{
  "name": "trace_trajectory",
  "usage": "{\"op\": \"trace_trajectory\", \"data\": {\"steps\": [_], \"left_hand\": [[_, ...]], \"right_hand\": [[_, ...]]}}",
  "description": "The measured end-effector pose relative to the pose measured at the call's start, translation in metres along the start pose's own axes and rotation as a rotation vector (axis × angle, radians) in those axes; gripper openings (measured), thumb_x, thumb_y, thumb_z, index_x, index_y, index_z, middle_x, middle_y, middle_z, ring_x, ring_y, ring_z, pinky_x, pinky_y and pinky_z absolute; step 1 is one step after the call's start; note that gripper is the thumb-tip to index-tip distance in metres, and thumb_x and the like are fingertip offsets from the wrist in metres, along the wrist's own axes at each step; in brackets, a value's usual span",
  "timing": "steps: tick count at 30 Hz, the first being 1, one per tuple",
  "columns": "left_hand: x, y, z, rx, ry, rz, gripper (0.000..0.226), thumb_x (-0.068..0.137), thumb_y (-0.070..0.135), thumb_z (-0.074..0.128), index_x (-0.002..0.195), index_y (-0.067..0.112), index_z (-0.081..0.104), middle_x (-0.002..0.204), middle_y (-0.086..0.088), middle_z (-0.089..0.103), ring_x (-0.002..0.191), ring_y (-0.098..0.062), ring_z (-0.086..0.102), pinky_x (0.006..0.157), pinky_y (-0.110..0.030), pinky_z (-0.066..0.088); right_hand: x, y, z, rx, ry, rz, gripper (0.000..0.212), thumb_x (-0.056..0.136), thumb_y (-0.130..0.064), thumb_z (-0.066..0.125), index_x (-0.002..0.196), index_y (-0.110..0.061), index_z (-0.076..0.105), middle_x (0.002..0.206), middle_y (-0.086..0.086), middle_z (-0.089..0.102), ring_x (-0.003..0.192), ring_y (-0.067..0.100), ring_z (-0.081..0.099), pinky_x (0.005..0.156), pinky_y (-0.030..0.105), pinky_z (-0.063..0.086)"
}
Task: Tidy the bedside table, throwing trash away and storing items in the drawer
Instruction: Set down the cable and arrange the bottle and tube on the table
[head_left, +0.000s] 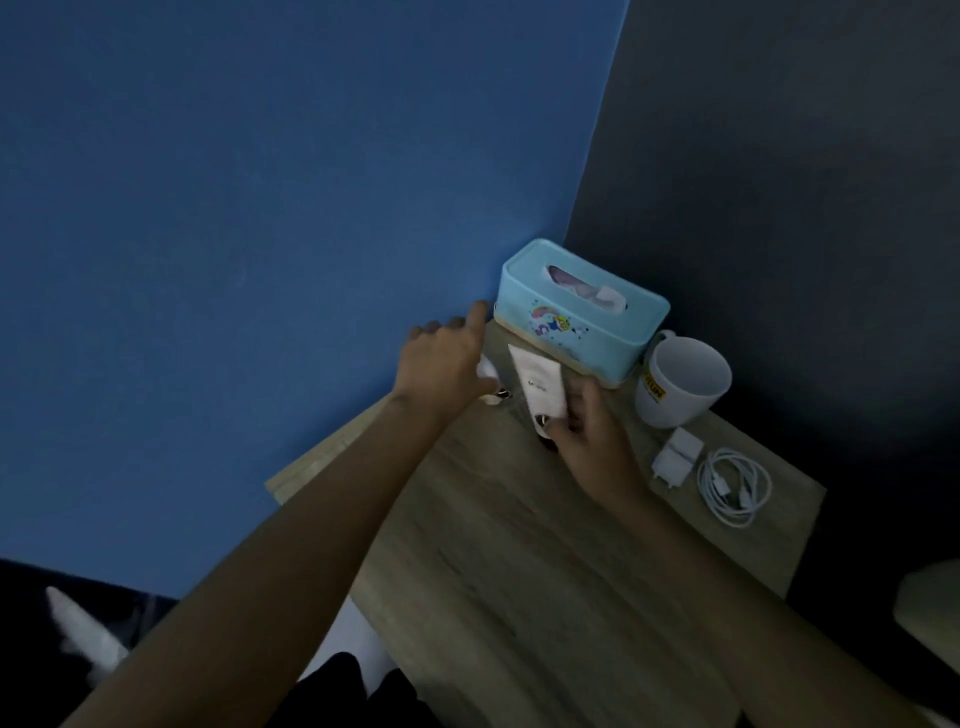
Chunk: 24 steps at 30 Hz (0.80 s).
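On the wooden bedside table (519, 545) a white cream tube (537, 382) lies in front of a light-blue tissue box (582, 312). My right hand (592, 441) grips the tube at its lower cap end. At the table's far left edge my left hand (441, 358) closes over a small white object (487, 368); what that object is cannot be told. A white mug (680, 382) stands to the right of the box. A white charger plug (675, 457) and a coiled white cable (735, 486) lie near the right edge.
A blue wall runs along the table's left side and a dark wall along its back right. A pale object (930, 613) shows at the frame's right edge. Dark floor and something white (83, 629) lie at the bottom left.
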<state>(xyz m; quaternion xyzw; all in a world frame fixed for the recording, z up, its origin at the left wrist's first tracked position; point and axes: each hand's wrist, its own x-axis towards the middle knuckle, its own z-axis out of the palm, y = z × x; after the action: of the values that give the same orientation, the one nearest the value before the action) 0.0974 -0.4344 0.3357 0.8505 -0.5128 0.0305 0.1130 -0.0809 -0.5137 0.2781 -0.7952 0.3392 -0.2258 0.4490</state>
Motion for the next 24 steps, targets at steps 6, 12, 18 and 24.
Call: {"op": "trace_trajectory", "data": {"steps": [6,12,18,24], "left_hand": [[0.012,0.013,0.011,-0.192,0.003,-0.024,0.104,0.073,0.037,0.075,0.152,0.018,0.01,0.121,-0.016,0.06,0.11,-0.035,0.055,0.091,-0.044,0.046],[-0.005,0.005,0.035,-0.398,0.138,-0.112,0.111,0.066,0.049,0.078,0.151,0.015,0.016,0.137,-0.011,0.05,0.123,-0.03,0.05,0.098,-0.046,0.045],[-0.03,0.01,0.072,-0.571,0.128,-0.313,0.099,0.073,0.048,0.074,0.15,0.014,0.021,0.148,-0.009,0.039,0.135,-0.025,0.04,0.108,-0.039,0.037],[-0.013,0.012,0.095,-0.647,0.253,-0.288,0.075,0.078,0.036,0.072,0.141,0.013,0.039,0.133,-0.008,0.057,0.12,-0.023,0.054,0.102,-0.038,0.045]], "right_hand": [[-0.016,0.007,0.002,0.097,0.146,0.111,0.043,0.088,-0.005,0.061,0.128,-0.009,0.046,0.117,-0.004,0.055,0.11,0.011,0.053,0.07,0.005,0.042],[-0.025,0.013,0.005,0.095,0.159,0.128,0.05,0.082,-0.015,0.072,0.126,-0.02,0.047,0.121,-0.003,0.059,0.11,0.009,0.056,0.082,0.013,0.045],[-0.036,0.017,0.017,-0.027,0.3,0.172,0.047,0.08,-0.028,0.073,0.121,-0.023,0.051,0.124,-0.002,0.06,0.113,0.01,0.055,0.088,0.024,0.045],[0.006,0.008,0.034,-0.044,0.432,0.146,0.036,0.08,-0.023,0.076,0.112,-0.018,0.06,0.11,-0.004,0.069,0.099,0.006,0.062,0.08,0.019,0.049]]}}
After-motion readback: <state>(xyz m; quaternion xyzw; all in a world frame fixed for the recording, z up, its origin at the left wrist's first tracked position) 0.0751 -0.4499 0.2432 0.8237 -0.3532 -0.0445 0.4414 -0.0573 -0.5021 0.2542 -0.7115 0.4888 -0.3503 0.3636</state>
